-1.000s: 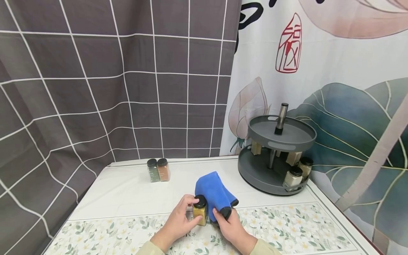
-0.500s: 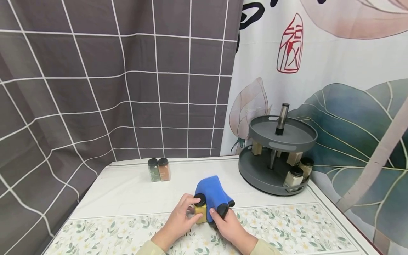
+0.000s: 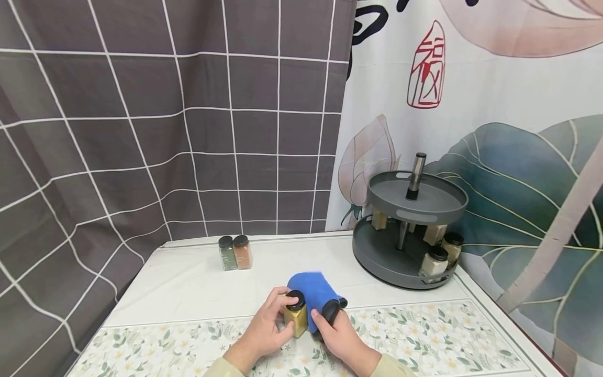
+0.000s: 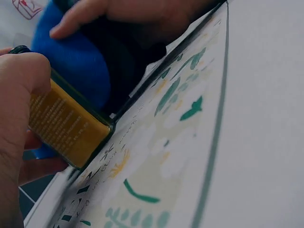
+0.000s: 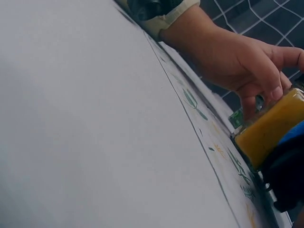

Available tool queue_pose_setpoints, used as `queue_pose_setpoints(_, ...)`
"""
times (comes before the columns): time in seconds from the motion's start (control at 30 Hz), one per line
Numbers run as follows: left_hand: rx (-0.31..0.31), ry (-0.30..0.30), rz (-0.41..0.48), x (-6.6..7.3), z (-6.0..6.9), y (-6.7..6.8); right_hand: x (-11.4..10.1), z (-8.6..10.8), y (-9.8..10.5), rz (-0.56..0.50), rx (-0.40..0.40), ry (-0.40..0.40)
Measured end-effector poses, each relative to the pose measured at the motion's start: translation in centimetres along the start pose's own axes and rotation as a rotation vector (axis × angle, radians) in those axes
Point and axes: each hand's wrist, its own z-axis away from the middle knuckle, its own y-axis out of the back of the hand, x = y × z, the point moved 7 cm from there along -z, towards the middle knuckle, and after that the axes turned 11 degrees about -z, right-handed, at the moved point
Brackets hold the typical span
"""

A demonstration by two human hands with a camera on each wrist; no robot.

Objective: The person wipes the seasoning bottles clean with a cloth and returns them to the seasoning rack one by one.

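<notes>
My left hand [image 3: 267,325] grips a square glass spice jar [image 3: 295,317] with a black lid and yellow contents, fingers near the lid and thumb low on the side. In the left wrist view the jar [image 4: 71,126] shows small print on its face. A blue cloth [image 3: 313,293] with black edging is bunched in my right hand [image 3: 343,337], its thumb on top. The cloth lies against the jar's right side. From the right wrist, the jar [image 5: 273,130] appears with the dark cloth edge [image 5: 285,171] beside it.
Two black-lidded jars, one green [image 3: 228,255] and one orange-brown [image 3: 242,254], stand together at the back left. A grey two-tier turntable [image 3: 377,262] at the right holds several jars on its lower tier. A floral mat [image 3: 424,335] covers the table's front.
The blue cloth has slid down along the jar's side, its top now lower. The jar has turned slightly in my left hand. The other jars and the turntable stay put.
</notes>
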Motion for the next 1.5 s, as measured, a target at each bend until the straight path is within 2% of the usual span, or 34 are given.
queue_pose_setpoints(0.1,-0.004,0.020,0.003,-0.06,-0.03,0.01,-0.25,0.07,0.25,-0.032,0.029,0.040)
queue_pose_setpoints(0.2,-0.025,0.076,-0.005,-0.25,-0.06,-0.03,0.09,-0.03,0.07,-0.021,0.000,0.010)
queue_pose_setpoints(0.3,-0.042,0.126,-0.042,-0.41,-0.07,-0.16,0.40,-0.11,-0.01,-0.006,-0.017,-0.024)
queue_pose_setpoints(0.37,-0.040,0.139,-0.067,-0.46,-0.09,-0.22,0.24,-0.10,0.13,-0.028,0.003,-0.002)
queue_pose_setpoints(0.47,-0.039,0.153,-0.110,-0.45,-0.19,-0.20,0.08,-0.08,0.01,-0.048,-0.015,0.010)
queue_pose_setpoints(0.6,-0.034,0.143,-0.179,-0.19,-0.41,-0.11,0.42,-0.08,-0.26,0.019,-0.057,-0.035)
queue_pose_setpoints(0.73,-0.015,0.113,-0.225,-0.02,-0.46,-0.06,0.05,0.12,0.15,-0.003,0.002,0.018)
queue_pose_setpoints(0.83,-0.015,0.103,-0.205,-0.10,-0.34,-0.08,-0.16,0.20,0.26,-0.047,0.018,0.048)
queue_pose_setpoints(0.93,-0.029,0.098,-0.158,-0.20,-0.20,-0.17,0.20,0.08,0.02,-0.009,-0.017,0.010)
queue_pose_setpoints(1.03,-0.046,0.081,-0.120,-0.16,-0.08,-0.27,0.38,0.08,0.09,0.006,-0.009,0.001)
queue_pose_setpoints(1.13,-0.071,0.069,-0.097,-0.10,0.06,-0.31,0.09,0.21,0.32,-0.043,0.029,0.049)
queue_pose_setpoints(1.2,-0.087,0.080,-0.102,-0.17,0.12,-0.30,0.00,0.18,0.24,-0.054,0.019,0.052)
queue_pose_setpoints(1.33,-0.102,0.124,-0.123,-0.38,0.10,-0.22,0.19,-0.03,-0.07,0.023,-0.019,0.007)
queue_pose_setpoints(1.4,-0.102,0.146,-0.143,-0.47,0.02,-0.20,0.12,0.01,0.05,0.037,0.004,0.015)
queue_pose_setpoints(1.5,-0.090,0.162,-0.184,-0.53,-0.10,-0.14,-0.25,0.18,0.29,-0.004,0.046,0.070)
